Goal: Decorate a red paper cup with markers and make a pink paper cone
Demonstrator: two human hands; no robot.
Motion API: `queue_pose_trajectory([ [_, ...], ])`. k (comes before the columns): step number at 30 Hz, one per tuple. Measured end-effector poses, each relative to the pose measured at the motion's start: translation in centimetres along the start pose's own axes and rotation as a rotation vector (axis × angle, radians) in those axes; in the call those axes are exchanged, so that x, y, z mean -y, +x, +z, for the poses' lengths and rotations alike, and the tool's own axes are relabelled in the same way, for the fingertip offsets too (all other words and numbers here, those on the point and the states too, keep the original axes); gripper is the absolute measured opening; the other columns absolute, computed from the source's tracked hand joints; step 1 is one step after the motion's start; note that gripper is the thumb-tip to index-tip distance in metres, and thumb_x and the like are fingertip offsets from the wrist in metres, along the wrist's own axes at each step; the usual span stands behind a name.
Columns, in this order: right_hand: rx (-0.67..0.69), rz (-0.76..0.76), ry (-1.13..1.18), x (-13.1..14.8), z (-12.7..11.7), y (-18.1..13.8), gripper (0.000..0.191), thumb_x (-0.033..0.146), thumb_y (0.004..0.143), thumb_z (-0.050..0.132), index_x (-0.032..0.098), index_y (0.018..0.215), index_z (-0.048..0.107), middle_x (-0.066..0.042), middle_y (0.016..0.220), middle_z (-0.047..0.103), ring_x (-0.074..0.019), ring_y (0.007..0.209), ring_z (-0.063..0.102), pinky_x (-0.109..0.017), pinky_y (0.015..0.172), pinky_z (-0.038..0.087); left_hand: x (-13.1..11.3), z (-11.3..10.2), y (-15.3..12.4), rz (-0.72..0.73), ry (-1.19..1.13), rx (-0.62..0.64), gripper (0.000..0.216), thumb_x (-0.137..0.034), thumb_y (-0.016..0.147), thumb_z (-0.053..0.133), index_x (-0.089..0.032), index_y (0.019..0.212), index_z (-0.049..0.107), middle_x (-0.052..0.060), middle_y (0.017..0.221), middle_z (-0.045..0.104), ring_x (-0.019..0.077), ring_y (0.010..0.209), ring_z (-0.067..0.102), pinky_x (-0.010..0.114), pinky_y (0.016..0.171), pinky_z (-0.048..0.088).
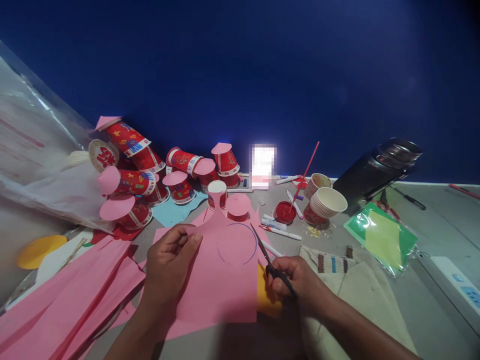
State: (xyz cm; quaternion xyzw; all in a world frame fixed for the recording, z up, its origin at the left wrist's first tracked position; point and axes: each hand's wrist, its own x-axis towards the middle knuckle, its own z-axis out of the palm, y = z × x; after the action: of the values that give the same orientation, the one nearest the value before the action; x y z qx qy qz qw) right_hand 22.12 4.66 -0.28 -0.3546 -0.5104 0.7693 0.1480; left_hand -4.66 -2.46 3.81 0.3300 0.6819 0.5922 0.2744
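Observation:
My left hand point(172, 262) pinches the upper left part of a pink paper sheet point(217, 295). A circle drawn in blue line shows on the sheet's upper right, and the edge above it is cut in a curve. My right hand point(288, 277) is closed around the dark handles of a pair of scissors point(264, 246). The blades point up and left, close to the sheet's right edge beside the circle. Just behind the sheet stand a small paper cup point(217, 196) and a red cup with a pink paper top point(238, 206).
Red paper cups with pink cone tops point(178, 187) crowd the back left. Pink paper strips point(75, 295) lie at left. Markers point(281, 231), a dish of red paint point(285, 212), stacked cups point(326, 202), a black flask point(375, 167) and a beige cloth bag point(363, 305) occupy the right.

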Motion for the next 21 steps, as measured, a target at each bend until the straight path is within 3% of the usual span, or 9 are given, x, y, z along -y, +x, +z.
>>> queue_pose_trajectory([
  [21,0.017,0.07,-0.015,-0.1,-0.2,-0.1,0.063,0.071,0.053,0.093,0.016,0.069,0.066,-0.001,0.06,0.068,-0.0118,0.053,0.059,-0.023,0.053,0.043,-1.0,-1.0,0.5,0.193,0.211,0.02,0.015,-0.033,0.083,0.07,-0.021,0.075,0.068,-0.003,0.063,0.054,0.0116,0.059,0.05,0.019,0.054,0.042],
])
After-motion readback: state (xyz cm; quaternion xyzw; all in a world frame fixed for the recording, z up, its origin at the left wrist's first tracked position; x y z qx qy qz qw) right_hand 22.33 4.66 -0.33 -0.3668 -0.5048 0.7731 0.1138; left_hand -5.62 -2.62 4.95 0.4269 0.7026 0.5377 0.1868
